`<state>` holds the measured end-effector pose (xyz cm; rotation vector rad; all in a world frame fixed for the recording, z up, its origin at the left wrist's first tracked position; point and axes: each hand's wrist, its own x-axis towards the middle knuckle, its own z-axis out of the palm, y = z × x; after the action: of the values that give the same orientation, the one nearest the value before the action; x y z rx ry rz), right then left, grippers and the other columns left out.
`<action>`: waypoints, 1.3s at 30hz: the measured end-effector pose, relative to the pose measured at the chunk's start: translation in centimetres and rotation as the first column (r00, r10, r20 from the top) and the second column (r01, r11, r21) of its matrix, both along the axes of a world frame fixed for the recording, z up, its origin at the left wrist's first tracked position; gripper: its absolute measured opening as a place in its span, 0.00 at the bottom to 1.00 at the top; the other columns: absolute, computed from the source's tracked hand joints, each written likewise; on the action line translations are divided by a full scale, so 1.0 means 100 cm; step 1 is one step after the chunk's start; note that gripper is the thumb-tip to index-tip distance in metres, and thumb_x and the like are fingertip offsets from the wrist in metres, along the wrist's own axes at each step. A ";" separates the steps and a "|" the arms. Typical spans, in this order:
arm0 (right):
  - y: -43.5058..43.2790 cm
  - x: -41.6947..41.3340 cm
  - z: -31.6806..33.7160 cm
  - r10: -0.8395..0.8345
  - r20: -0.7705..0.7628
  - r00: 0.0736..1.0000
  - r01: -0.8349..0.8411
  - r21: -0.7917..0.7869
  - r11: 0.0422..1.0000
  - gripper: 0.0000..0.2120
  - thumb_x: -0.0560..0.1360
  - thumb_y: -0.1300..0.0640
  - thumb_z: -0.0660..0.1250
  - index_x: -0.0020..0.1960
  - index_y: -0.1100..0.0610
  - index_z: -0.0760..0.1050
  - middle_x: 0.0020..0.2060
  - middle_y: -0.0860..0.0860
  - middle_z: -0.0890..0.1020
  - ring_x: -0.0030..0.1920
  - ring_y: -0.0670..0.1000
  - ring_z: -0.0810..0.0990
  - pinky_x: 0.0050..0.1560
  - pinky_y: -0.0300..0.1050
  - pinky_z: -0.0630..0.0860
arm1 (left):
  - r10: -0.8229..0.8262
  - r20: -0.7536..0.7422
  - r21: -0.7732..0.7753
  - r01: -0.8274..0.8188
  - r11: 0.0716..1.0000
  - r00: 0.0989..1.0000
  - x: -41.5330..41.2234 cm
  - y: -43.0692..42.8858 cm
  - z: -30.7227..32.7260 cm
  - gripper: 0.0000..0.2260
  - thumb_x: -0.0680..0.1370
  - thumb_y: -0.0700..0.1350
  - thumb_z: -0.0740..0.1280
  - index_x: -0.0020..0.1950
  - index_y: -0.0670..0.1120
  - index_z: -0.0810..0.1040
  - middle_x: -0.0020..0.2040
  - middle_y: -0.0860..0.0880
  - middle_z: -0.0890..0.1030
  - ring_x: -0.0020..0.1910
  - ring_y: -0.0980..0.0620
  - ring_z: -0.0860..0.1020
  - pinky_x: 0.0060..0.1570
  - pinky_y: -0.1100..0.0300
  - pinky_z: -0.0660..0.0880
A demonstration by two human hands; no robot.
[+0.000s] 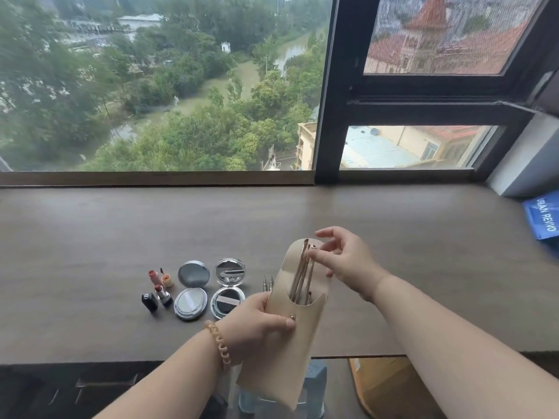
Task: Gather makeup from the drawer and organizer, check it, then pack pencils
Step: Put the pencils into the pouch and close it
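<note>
Currently a wide dark wooden desk (393, 267) is running along a big window (163, 86) overlooking trees and rooftops. Over the near edge of the desk, slightly right of centre, a beige pouch (290, 337) is being held tilted, flap open and pointing to the far side, its lower end hanging past the desk edge. Left hand (257, 322) is gripping the pouch from the left side, fingers wrapped around it, thumb pressing on the front near the snap button; a beaded bracelet (219, 346) is sitting on that wrist. Right hand (344, 261) is hovering at the pouch mouth, thumb and forefinger pinching the top of one of the rose-gold pencils (301, 273), other fingers spreading loosely open. Several pencils are standing inside the pouch, tips sticking out above the front pocket. Left of the pouch, on the desk, two open round compacts are lying side by side: a left compact (191, 291) and a right compact (228, 288) with its mirror lid facing up. Further left, an uncapped red lipstick (162, 294) is standing beside its black cap (149, 302), with a pink tube (155, 277) and a small orange pot (167, 279) just behind. Two dark pencil tips (267, 282) are poking out just behind the left hand. At far right, a blue bag (543, 217) is lying on the desk edge.
</note>
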<state>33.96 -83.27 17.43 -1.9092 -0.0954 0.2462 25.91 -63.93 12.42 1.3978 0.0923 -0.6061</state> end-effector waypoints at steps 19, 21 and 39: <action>-0.016 -0.011 -0.085 -0.298 -0.375 0.878 0.349 0.074 0.934 0.02 0.75 0.64 0.66 0.45 0.58 0.76 0.36 0.53 0.80 0.30 0.48 0.73 0.31 0.39 0.68 | 0.108 -0.132 0.304 -0.064 0.951 0.985 -0.002 -0.030 -0.060 0.11 0.62 0.41 0.71 0.43 0.43 0.78 0.39 0.45 0.78 0.38 0.48 0.77 0.38 0.54 0.76; -0.013 -0.006 -0.098 -0.299 -0.397 0.868 0.351 0.064 0.934 0.02 0.75 0.64 0.65 0.46 0.59 0.76 0.37 0.53 0.80 0.29 0.47 0.74 0.30 0.38 0.68 | 0.126 -0.095 0.415 -0.075 0.907 0.988 -0.003 -0.029 -0.074 0.07 0.66 0.42 0.73 0.40 0.45 0.77 0.36 0.48 0.80 0.37 0.49 0.78 0.41 0.52 0.79; 0.019 0.060 -0.166 -0.233 -0.184 0.955 0.167 -0.314 0.935 0.08 0.70 0.56 0.67 0.47 0.48 0.73 0.35 0.48 0.79 0.40 0.51 0.80 0.45 0.49 0.77 | 0.079 0.036 0.918 -0.065 0.391 0.996 0.057 -0.037 -0.109 0.13 0.67 0.56 0.70 0.41 0.49 0.74 0.47 0.49 0.81 0.49 0.48 0.79 0.49 0.58 0.75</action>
<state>40.00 -81.35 0.78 -2.1566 0.3011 0.3445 31.63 -67.60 1.49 2.4893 0.5886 -0.4830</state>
